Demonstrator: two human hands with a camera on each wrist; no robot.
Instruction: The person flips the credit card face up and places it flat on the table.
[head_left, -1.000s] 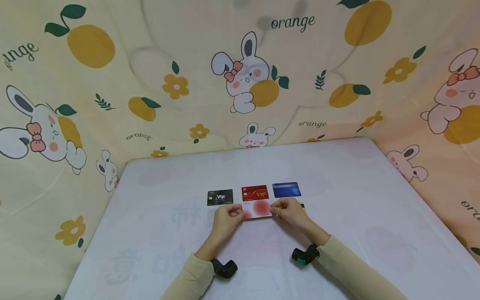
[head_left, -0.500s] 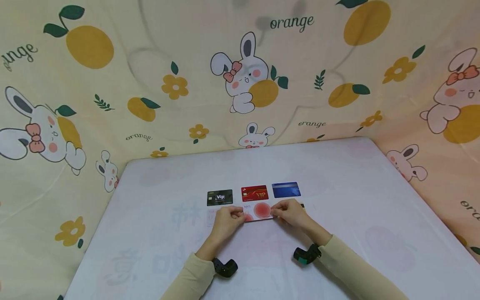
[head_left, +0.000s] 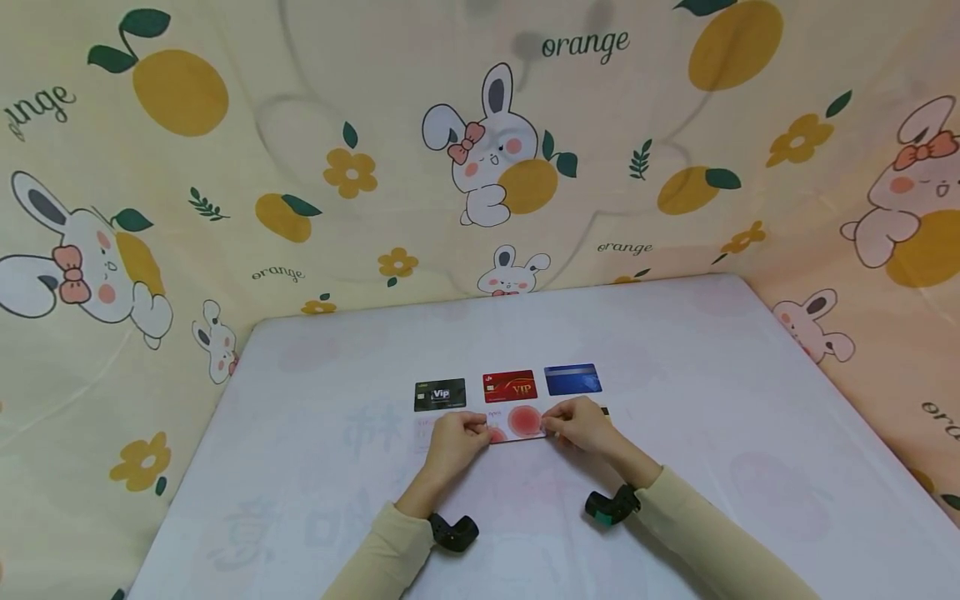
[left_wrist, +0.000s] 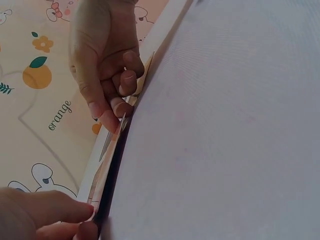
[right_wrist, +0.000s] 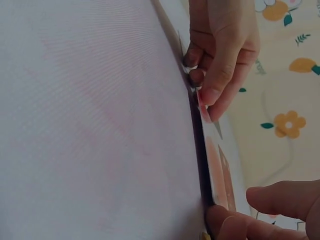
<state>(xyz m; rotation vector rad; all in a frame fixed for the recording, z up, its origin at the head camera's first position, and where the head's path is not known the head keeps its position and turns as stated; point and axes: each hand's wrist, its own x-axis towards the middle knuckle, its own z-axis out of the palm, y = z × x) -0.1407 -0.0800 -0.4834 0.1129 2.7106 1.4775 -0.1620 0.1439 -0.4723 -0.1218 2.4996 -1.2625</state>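
In the head view my left hand (head_left: 455, 442) and right hand (head_left: 581, 425) hold a white card with pink circles (head_left: 517, 422) by its two short edges, low over the white table. The left fingers grip its left edge and the right fingers its right edge. In both wrist views the card shows almost edge-on between the hands. Right behind it lies a red VIP card (head_left: 510, 386), with a dark green Vip card (head_left: 439, 395) to its left and a blue card (head_left: 573, 379) to its right.
A pale printed card (head_left: 423, 427) lies partly hidden by the left hand. The dark corner of another card (head_left: 605, 411) shows past the right hand. Behind the white table (head_left: 315, 367) hangs a cloth (head_left: 405, 75) printed with rabbits and oranges.
The white card has moved slightly toward me, away from the red VIP card, with both hands on it. Over the last half second it has stayed nearly still.
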